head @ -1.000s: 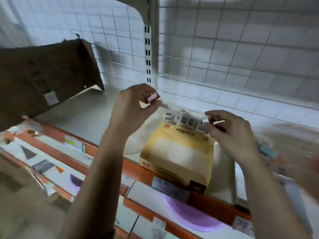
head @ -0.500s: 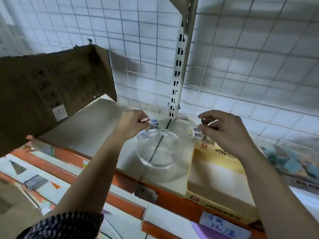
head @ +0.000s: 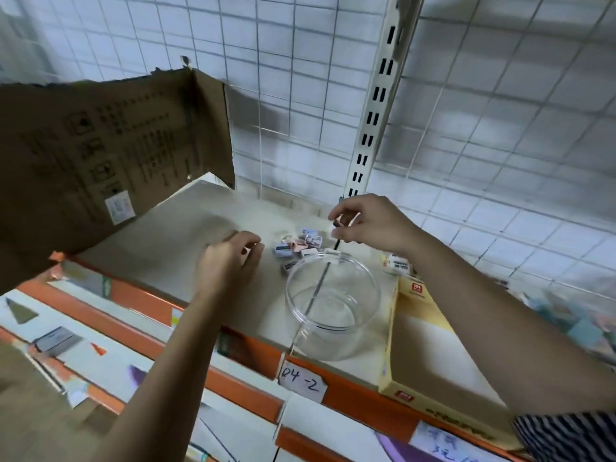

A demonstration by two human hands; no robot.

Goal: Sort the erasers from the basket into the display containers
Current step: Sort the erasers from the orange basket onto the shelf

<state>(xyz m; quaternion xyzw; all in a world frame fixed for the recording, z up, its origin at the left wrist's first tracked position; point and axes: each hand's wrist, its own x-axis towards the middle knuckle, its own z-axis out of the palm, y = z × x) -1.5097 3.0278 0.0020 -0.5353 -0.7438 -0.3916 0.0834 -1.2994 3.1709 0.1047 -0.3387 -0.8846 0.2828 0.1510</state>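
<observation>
A small pile of pink and white sleeved erasers (head: 297, 245) lies on the beige shelf (head: 180, 235), just behind a clear round container (head: 333, 306) that holds nothing. My left hand (head: 233, 260) hovers left of the pile with loosely curled fingers, and no eraser shows in it. My right hand (head: 366, 225) is raised behind the container and pinches a small eraser (head: 339, 223) between thumb and fingers. Another wrapped eraser (head: 398, 262) lies at the far end of a yellow carton (head: 430, 348) under my right forearm.
A big brown cardboard box (head: 100, 151) fills the shelf's left side. A slotted metal upright (head: 370, 128) and wire grid stand behind. A label reading 04-2 (head: 301, 383) sits on the orange shelf edge. Blurred blue items (head: 580, 318) lie far right; lower shelves run below.
The view has shifted left. My left hand has drawn back leftward from the pile and no longer shows the pink eraser it pinched. My right hand has moved left, behind the container.
</observation>
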